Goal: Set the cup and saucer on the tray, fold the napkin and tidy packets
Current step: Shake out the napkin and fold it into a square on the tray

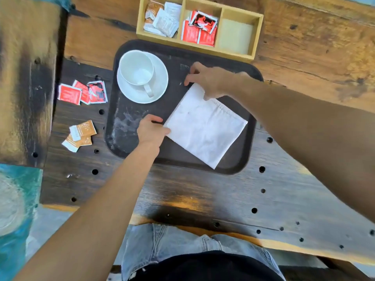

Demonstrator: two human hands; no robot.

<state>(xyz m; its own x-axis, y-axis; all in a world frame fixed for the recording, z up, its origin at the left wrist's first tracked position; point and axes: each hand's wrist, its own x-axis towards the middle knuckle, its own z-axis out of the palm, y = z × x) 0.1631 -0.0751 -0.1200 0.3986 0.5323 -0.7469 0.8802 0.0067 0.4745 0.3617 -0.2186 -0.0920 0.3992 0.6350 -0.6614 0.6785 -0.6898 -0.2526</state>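
Napkin may slip while both hands work on it

Napkin (205,126) lies flat and white on the dark tray (125,142), turned a bit like a diamond. The left hand (151,130) pinches its left corner, thumb and fingers shut on the cloth. The right hand (211,80) is at the far corner, but I cannot tell if it grips the cloth or only presses on it.

The cup (136,67) sits on the saucer (159,86), and the saucer is on the tray, close to the right hand. A quick pull could bump the cup and tip it. If one hand lets go too soon, the fold may come out crooked.

Red packets (81,94) and orange packets (80,135) lie loose on the table (203,189), left of the tray. An arm could sweep them off. They belong in the wooden box (255,35) behind the tray
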